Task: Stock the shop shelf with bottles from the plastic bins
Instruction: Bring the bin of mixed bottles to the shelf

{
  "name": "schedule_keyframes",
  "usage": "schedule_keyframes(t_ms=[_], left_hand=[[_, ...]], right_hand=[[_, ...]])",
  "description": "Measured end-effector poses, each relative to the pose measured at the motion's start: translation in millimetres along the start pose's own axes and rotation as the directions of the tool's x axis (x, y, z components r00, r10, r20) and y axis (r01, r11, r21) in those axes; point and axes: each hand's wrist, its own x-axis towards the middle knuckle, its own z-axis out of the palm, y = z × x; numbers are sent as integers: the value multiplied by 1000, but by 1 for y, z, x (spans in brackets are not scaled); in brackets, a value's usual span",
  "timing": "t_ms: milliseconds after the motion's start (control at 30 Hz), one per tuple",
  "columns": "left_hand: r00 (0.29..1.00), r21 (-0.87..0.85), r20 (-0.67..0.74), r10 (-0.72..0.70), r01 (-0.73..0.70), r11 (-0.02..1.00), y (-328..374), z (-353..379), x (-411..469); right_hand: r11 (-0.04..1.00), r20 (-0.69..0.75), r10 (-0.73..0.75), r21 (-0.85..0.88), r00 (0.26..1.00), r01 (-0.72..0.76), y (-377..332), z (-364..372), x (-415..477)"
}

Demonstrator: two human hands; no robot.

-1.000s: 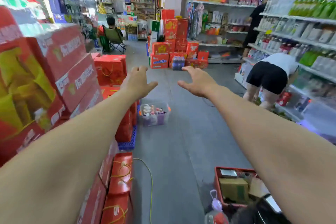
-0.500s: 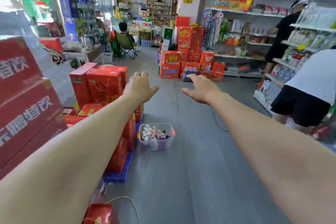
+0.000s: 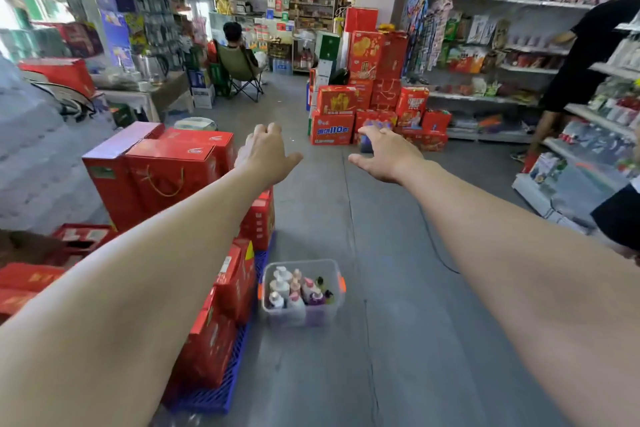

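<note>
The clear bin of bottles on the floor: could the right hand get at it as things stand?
Probably yes, with a stoop. The right hand is empty and held out above the floor, the bin has no lid, and bare floor lies on its right. The red boxes crowd only its left.

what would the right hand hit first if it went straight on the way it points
Probably nothing close: the right hand points over bare floor. Far ahead stands the stack of red cartons; depth unclear.
</note>
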Motion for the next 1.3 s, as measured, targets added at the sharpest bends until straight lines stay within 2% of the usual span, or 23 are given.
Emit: schedule_keyframes(t_ms=[200,400,533,733,867,1000,1133,1300], left_hand=[[998,4,50,-39,38,999,-27,39,130],[991,4,114,-71,71,997,-46,109,241],[979,16,128,-156,156,988,-67,163,305],[914,32,249,-319,322,946,-98,256,368],[845,59,338,-416,422,905,-127,321,373],[739,88,437,-513,533,842,-171,390,359],[611,130,560,-560,603,787,-219,459,333],[472,184,656,-589,656,732,-284,549,288]], right_hand=[[999,56,39,2,998,-39,14,36,129],[997,137,75,5,988,-76,49,89,250],[996,205,61,54,977,-73,76,136,332],[994,381,52,71,923,-86,119,223,424],[993,504,67,54,861,-108,136,294,448],[985,610,95,55,787,-161,157,376,449],[960,695,169,45,699,-276,177,455,433],[876,787,284,19,548,-481,203,573,400]])
